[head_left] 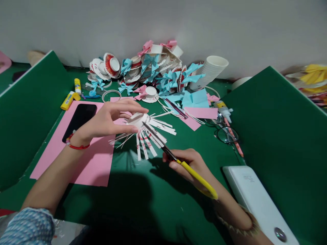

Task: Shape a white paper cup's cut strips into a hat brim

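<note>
My left hand (pixel 114 117) grips a white paper cup (pixel 149 134) by its base. The cup's wall is cut into many narrow strips that fan outward, some with red and black print. In my right hand (pixel 189 163) is a pair of scissors (pixel 198 178) with yellow handles. Its dark blades reach up to the strips near the cup's base; whether they touch the paper I cannot tell. Beneath my left forearm lie pink paper sheets (pixel 94 166) with a black phone (pixel 80 120) on top.
Finished-looking paper hats with blue and pink bows (pixel 150 64) are heaped along the wall, beside stacked paper cups (pixel 212 69). Yellow glue sticks (pixel 67 101) lie at left. Glasses (pixel 227 135) and a white device (pixel 255 197) are at right. Green partitions (pixel 283 136) flank the table.
</note>
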Tool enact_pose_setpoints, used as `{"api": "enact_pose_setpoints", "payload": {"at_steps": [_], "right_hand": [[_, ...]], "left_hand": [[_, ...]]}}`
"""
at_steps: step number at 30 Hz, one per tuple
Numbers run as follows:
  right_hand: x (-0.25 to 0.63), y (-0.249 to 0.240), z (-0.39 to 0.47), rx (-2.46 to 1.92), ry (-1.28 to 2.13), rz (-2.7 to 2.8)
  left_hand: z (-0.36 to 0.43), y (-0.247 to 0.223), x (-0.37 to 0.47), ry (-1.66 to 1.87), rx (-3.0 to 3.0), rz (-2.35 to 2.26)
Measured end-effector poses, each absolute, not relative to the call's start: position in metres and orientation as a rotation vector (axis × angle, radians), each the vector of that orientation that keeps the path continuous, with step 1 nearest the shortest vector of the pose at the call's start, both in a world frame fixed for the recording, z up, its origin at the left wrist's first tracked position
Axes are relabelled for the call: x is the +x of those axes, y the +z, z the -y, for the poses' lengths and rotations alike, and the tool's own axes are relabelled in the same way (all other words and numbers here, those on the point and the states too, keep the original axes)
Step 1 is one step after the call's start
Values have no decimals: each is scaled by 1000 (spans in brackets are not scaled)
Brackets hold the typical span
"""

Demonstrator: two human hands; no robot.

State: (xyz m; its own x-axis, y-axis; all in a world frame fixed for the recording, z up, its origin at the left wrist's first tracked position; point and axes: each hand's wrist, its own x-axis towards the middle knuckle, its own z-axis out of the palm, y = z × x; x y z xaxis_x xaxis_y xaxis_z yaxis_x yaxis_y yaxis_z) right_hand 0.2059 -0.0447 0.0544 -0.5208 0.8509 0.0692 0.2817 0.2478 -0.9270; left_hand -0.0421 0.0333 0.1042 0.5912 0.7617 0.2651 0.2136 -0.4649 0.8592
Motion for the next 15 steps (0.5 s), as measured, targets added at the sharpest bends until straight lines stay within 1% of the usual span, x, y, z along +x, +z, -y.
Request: {"api": "enact_pose_setpoints", "payload": {"at_steps": [15], "right_hand": [[207,54,45,-1068,1249,1956]], "left_hand": [[-33,104,-42,832,1955,-767]]}}
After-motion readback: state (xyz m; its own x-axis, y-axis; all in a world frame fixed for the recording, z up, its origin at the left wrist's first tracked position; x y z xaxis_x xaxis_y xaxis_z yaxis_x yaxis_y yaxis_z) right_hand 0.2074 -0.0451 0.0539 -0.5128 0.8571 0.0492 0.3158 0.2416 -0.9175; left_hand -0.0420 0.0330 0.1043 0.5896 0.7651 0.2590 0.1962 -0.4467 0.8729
